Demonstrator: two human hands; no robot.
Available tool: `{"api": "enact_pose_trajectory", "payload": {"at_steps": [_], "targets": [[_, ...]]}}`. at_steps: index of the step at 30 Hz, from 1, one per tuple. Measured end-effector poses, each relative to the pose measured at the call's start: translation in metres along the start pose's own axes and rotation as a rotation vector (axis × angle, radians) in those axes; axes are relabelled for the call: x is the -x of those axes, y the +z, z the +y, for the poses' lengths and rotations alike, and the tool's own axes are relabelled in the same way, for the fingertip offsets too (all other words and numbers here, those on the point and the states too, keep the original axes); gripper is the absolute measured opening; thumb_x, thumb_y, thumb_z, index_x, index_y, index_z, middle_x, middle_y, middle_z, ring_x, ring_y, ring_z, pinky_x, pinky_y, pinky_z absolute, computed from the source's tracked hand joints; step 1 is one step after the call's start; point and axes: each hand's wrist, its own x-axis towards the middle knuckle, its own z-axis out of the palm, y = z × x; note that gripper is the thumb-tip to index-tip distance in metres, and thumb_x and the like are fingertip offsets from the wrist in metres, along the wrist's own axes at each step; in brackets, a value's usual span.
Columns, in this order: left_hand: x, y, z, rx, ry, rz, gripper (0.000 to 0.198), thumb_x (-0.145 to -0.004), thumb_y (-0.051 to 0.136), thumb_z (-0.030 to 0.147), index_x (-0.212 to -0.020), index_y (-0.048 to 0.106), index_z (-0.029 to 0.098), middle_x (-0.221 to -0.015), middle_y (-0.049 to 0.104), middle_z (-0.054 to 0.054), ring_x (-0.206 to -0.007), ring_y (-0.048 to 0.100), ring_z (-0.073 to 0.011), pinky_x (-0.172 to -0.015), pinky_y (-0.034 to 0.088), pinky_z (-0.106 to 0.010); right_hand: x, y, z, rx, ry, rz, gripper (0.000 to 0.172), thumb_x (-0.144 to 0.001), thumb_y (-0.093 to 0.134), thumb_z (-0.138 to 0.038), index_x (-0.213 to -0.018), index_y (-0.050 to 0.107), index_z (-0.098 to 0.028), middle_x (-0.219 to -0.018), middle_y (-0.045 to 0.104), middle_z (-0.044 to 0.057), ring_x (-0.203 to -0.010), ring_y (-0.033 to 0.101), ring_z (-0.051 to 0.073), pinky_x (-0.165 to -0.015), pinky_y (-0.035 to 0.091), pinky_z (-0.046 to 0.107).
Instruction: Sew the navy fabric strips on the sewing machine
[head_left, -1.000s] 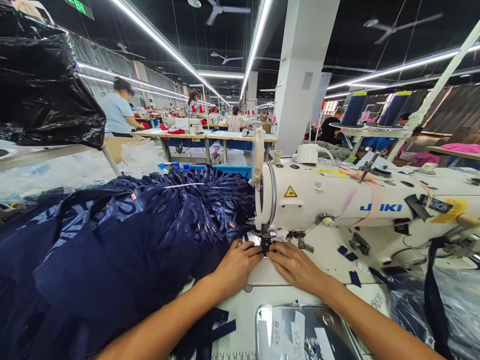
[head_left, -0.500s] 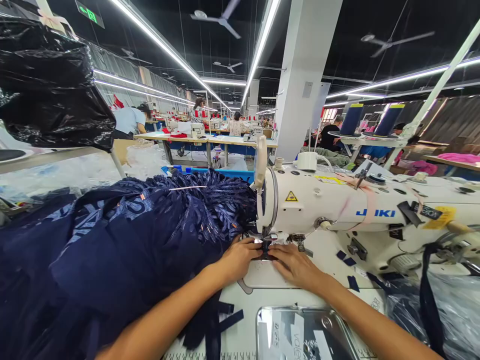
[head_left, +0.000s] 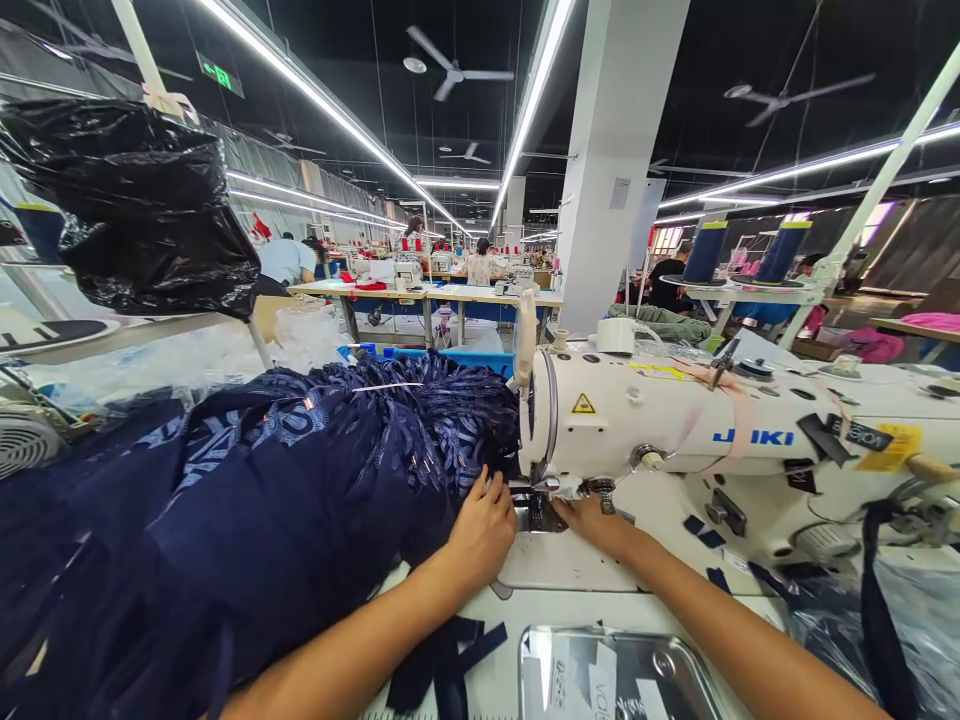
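A white sewing machine [head_left: 675,420] stands at centre right, its needle area just above a small dark piece [head_left: 541,512] on the metal plate. My left hand [head_left: 484,520] is at the right edge of a big heap of navy fabric [head_left: 300,500], left of the presser foot, fingers curled; what they hold, if anything, is hidden. My right hand [head_left: 592,525] is on the other side, its fingertips at the dark piece's right edge below the machine head; its grip is too small to make out.
A metal tray [head_left: 534,670] with labels lies near the front edge. Navy strips [head_left: 450,665] lie left of it, dark scraps [head_left: 703,530] at right. A black plastic bag [head_left: 157,210] hangs upper left. Other people sit or stand at machines farther back.
My left hand has moved off the small piece to the left, beside the fabric heap. My right hand's fingers have drawn together near the needle area. The view has shifted slightly.
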Motion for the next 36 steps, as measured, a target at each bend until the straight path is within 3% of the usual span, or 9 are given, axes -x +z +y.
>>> {"api": "enact_pose_trajectory", "payload": {"at_steps": [6, 9, 14, 21, 30, 36], "targets": [[-0.009, -0.009, -0.006, 0.056, -0.003, -0.18, 0.037, -0.079, 0.053, 0.015, -0.115, 0.054, 0.007, -0.124, 0.049, -0.015, -0.121, 0.034, -0.0346, -0.099, 0.027, -0.049, 0.011, -0.026, -0.012, 0.289, -0.219, -0.022, 0.041, -0.081, 0.029, -0.003, -0.092, 0.065, -0.021, -0.083, 0.069, 0.006, -0.074, 0.062, 0.021, -0.067, 0.047, 0.032], [-0.015, -0.011, -0.009, 0.09, 0.022, -0.226, 0.039, -0.078, 0.051, 0.012, -0.116, 0.052, 0.008, -0.125, 0.048, -0.015, -0.122, 0.033, -0.0339, -0.1, 0.026, -0.048, 0.011, -0.035, -0.02, 0.342, -0.227, -0.038, 0.036, -0.085, 0.031, -0.008, -0.089, 0.065, -0.02, -0.085, 0.069, 0.006, -0.073, 0.062, 0.021, -0.064, 0.046, 0.029], [-0.018, -0.008, -0.01, 0.091, 0.043, -0.213, 0.038, -0.079, 0.049, 0.011, -0.116, 0.052, 0.01, -0.123, 0.05, -0.014, -0.12, 0.036, -0.0326, -0.1, 0.025, -0.048, 0.012, -0.031, -0.023, 0.349, -0.134, -0.066, 0.025, -0.087, 0.04, -0.019, -0.094, 0.064, -0.021, -0.083, 0.069, 0.004, -0.072, 0.061, 0.02, -0.062, 0.045, 0.027], [-0.017, -0.005, -0.011, 0.087, 0.051, -0.185, 0.035, -0.079, 0.05, 0.013, -0.114, 0.054, 0.011, -0.122, 0.05, -0.014, -0.121, 0.035, -0.032, -0.1, 0.024, -0.046, 0.014, -0.027, -0.024, 0.307, -0.087, -0.098, 0.021, -0.086, 0.043, -0.019, -0.085, 0.064, -0.023, -0.075, 0.067, 0.001, -0.07, 0.06, 0.018, -0.059, 0.043, 0.024], [-0.024, -0.007, -0.013, 0.138, 0.044, -0.166, 0.024, -0.079, 0.049, 0.011, -0.101, 0.061, 0.012, -0.112, 0.056, -0.013, -0.115, 0.042, -0.0281, -0.1, 0.024, -0.045, 0.016, -0.009, -0.023, 0.238, 0.01, 0.035, 0.025, -0.088, 0.04, -0.026, -0.08, 0.064, -0.023, -0.063, 0.063, 0.005, -0.064, 0.059, 0.021, -0.053, 0.042, 0.027], [-0.029, -0.005, -0.013, 0.158, 0.045, -0.148, 0.021, -0.081, 0.048, 0.013, -0.096, 0.062, 0.013, -0.113, 0.055, -0.012, -0.117, 0.039, -0.0273, -0.1, 0.025, -0.044, 0.016, -0.001, -0.025, 0.264, -0.006, 0.078, 0.027, -0.088, 0.037, -0.021, -0.086, 0.064, -0.02, -0.07, 0.066, 0.008, -0.065, 0.06, 0.022, -0.062, 0.042, 0.032]]}}
